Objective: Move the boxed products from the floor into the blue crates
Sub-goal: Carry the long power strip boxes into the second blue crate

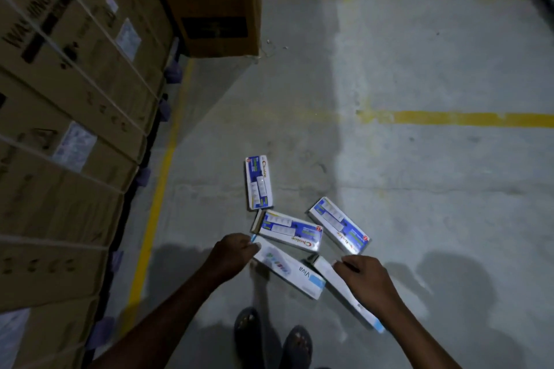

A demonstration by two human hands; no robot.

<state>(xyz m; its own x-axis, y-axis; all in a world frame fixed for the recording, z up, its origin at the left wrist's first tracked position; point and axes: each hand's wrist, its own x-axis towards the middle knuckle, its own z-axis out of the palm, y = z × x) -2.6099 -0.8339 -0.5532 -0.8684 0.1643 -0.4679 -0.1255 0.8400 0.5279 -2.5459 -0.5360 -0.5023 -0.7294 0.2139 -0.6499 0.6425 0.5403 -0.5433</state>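
**Both hands on boxes at the floor pile**

Along the left edge stands a wall of large strapped cardboard cartons (69, 117), with another big brown carton (215, 0) beyond them at the top. A yellow floor line (159, 195) runs beside the cartons over the grey concrete floor (419, 189).

The left hand (232, 255) reaches down with its fingers curled around the near-left end of a white box marked Viva (289, 271), gripping it. Just beyond that hand lie three blue-and-white boxes marked Choice: the far one (259, 183) lies lengthwise away from the person, the middle one (289, 231) lies crosswise just above the Viva box with one end flap open, and the right one (340, 225) lies angled, a little apart from the middle box.

Two sandalled feet (272, 335) stand at the bottom, between the arms.

The right hand (364, 277) lies over a long white box with a blue end (347, 290), which sits just beside the Viva box; its fingers curl down over the box's upper edge, holding it. All five boxes are at floor level, close together. A second yellow line (467, 118) crosses the floor on the far right.
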